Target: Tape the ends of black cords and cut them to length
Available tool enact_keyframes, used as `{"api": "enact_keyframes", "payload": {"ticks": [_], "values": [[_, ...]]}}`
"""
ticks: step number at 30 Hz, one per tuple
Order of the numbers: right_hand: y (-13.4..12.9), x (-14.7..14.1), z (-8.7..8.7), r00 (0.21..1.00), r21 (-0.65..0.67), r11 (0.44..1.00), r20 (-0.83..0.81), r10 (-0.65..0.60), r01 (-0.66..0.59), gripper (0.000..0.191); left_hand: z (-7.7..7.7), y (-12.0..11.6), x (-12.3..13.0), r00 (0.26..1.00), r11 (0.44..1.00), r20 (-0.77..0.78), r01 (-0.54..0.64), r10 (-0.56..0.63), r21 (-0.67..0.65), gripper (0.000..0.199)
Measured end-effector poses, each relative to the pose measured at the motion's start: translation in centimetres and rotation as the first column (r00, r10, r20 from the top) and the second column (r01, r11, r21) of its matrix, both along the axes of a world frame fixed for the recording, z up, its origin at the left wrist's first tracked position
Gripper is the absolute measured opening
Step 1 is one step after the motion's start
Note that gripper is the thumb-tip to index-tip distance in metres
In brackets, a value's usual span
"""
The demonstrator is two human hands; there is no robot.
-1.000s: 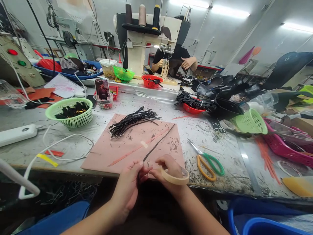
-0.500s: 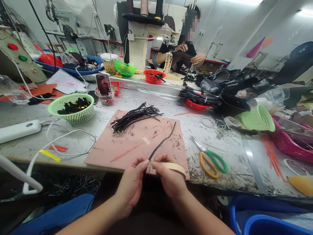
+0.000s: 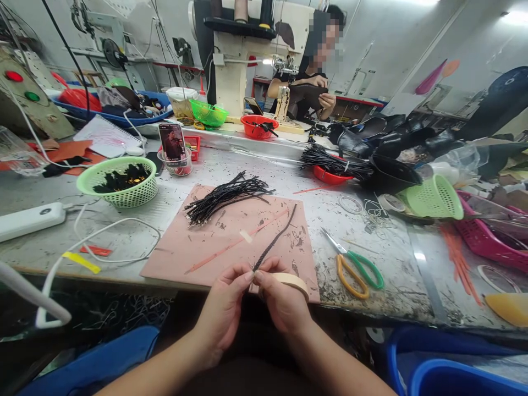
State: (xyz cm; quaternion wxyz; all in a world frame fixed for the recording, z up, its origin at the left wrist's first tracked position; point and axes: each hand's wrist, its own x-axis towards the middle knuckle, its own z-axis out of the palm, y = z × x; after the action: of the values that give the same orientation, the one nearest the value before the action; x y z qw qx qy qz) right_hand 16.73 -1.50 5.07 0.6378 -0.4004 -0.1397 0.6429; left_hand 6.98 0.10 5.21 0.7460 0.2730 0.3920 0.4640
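Note:
A black braided cord [image 3: 274, 239] runs up and right across the pink mat [image 3: 173, 247], its near end pinched between the thumb and fingers of my left hand [image 3: 225, 300]. My right hand [image 3: 284, 300] is closed right beside it, its thumb and finger touching the same cord end. A roll of cream tape [image 3: 295, 281] sits in my right hand; part of it is hidden by the fingers. Farther up the mat lies a bundle of black cords [image 3: 226, 198]. Scissors [image 3: 352, 264] with orange and green handles rest on the table to the right.
A green basket [image 3: 117, 201] of black pieces stands at left, near a propped phone [image 3: 172, 144]. Another cord bundle [image 3: 334, 161] lies over a red bowl at back right. A white cable [image 3: 119, 221] loops at left. A co-worker [image 3: 305, 91] sits behind the sewing machine [image 3: 231, 71].
My fingertips have come closer together at the cord end, the right hand shifting slightly left with the tape. The co-worker's hands and dark piece have moved.

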Motion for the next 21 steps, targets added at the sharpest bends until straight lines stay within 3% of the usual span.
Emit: {"api": "enact_keyframes", "payload": {"ticks": [5,9,12,14,16,21], "values": [[0.0,0.2,-0.5,0.998,0.006,0.999,0.048,-0.037,0.037,0.029,-0.1,0.3,-0.7,0.977,0.973,-0.213,0.064,-0.015,0.222,0.007],[-0.1,0.3,-0.8,0.986,0.035,0.999,0.169,0.01,-0.016,0.023,0.6,0.5,-1.5,0.905,0.892,-0.425,0.169,0.028,0.419,0.009],[-0.2,0.4,-0.8,0.94,0.069,0.997,0.339,-0.043,0.02,0.015,1.2,0.7,-1.7,0.841,0.836,-0.536,0.246,0.067,0.49,0.008],[-0.3,0.4,-0.7,0.901,0.089,0.995,0.426,-0.079,0.045,0.011,1.3,0.9,-1.8,0.826,0.835,-0.562,0.273,0.052,0.478,0.008],[-0.3,0.5,-0.6,0.875,0.103,0.993,0.473,-0.105,0.064,0.009,1.1,1.0,-1.7,0.845,0.872,-0.535,0.259,0.004,0.416,0.01],[-0.2,0.7,-1.1,0.916,0.165,0.986,0.396,-0.063,-0.004,0.007,0.5,0.8,-1.4,0.955,0.967,-0.277,0.166,-0.108,0.193,0.01]]}}
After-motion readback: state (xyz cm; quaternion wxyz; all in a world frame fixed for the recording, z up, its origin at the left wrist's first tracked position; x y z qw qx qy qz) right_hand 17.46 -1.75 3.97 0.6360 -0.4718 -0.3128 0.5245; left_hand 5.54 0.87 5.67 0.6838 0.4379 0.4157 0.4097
